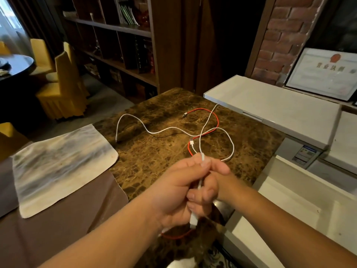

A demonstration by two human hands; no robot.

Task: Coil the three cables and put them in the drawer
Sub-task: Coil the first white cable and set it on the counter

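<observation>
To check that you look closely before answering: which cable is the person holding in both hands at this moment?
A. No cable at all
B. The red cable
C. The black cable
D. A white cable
D: the left hand and right hand both grip a white cable, its plug hanging below the fingers, while the red cable lies on the marble tabletop.

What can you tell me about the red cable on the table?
The red cable is thin, smooth and plastic-looking, with a silvery metal plug at its far end. It lies loose and uncoiled on the marble table, curving in a wide bend. White cables cross over it. Another bit of red shows below the left hand. Neither hand clearly holds it.
</observation>
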